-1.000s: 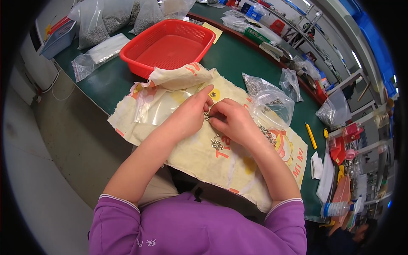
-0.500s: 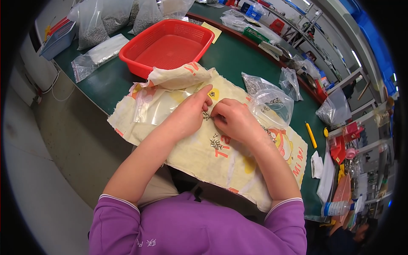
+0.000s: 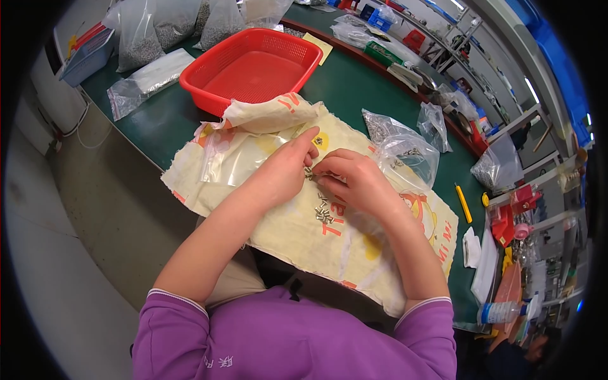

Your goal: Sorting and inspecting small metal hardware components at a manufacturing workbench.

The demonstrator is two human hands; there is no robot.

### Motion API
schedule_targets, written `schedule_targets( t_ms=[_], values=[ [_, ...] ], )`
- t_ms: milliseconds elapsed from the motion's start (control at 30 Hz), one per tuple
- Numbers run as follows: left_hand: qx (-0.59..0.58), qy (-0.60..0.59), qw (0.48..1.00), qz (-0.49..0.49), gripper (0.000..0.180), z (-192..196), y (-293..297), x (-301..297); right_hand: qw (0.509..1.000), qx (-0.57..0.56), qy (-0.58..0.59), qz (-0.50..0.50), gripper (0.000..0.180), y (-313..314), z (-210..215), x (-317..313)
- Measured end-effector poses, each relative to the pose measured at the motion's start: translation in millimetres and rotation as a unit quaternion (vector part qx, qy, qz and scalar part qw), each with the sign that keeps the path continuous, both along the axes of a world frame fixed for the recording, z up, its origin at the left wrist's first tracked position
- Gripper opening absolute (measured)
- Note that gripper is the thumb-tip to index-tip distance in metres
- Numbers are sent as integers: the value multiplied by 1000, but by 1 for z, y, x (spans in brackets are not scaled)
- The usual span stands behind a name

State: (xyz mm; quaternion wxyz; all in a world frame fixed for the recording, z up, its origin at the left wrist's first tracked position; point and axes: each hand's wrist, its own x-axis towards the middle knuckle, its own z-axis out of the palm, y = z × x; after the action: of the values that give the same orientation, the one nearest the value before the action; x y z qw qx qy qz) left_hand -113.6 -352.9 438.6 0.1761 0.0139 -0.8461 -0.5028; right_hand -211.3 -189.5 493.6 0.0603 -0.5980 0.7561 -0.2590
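Observation:
Over a pale yellow printed cloth (image 3: 405,278), my hands work close together. My left hand (image 3: 288,168) has its fingers curled and the index finger pointing forward; whatever it holds is hidden. Facing it, my right hand (image 3: 358,180) is bent inward, thumb and index finger beside a few small silvery fasteners (image 3: 308,173). Whether a piece is between those fingertips is too small to make out. Nearer me lies a loose little pile of short metal fasteners (image 3: 323,215). A couple more pieces (image 3: 319,141) rest beyond the left fingertips. Beside my left wrist is a clear plastic bag (image 3: 237,161).
A red plastic basket (image 3: 253,69) stands past the cloth. Filled clear bags (image 3: 139,44) line the far left. An open bag of fasteners (image 3: 408,155) lies right of my right hand. Farther right are a yellow pen-like tool (image 3: 463,204) and a plastic bottle (image 3: 500,312).
My right hand has shifted slightly, with its thumb and index finger a little more apart. A few more fasteners show just beyond the near pile. My left hand has barely moved.

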Motion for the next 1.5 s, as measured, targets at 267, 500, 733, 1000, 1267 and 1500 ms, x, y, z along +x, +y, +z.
schedule_targets(
  t_ms=[267, 500, 733, 1000, 1267, 1500],
  values=[
    [11, -9, 1000, 4, 66, 0, 0, -1, 999, -15, 42, -8, 13, -8, -10, 4],
    [8, -6, 1000, 11, 66, 1, 1, 0, 997, 2, 60, 51, 12, -4, -6, -2],
    [12, -5, 1000, 7, 67, 1, 0, 0, 992, 107, 12, 61, 15, 4, 15, 5],
    [49, 50, 997, 45, 69, -6, -1, -6, 999, -12, 26, -17, 16, -12, 3, 0],
    [38, 98, 992, 75, 70, -9, -6, -8, 997, 26, 72, 33, 15, -18, -4, -6],
    [29, 102, 991, 84, 69, -10, -7, -6, 996, 60, 54, 32, 15, 3, 1, 1]
  ],
)
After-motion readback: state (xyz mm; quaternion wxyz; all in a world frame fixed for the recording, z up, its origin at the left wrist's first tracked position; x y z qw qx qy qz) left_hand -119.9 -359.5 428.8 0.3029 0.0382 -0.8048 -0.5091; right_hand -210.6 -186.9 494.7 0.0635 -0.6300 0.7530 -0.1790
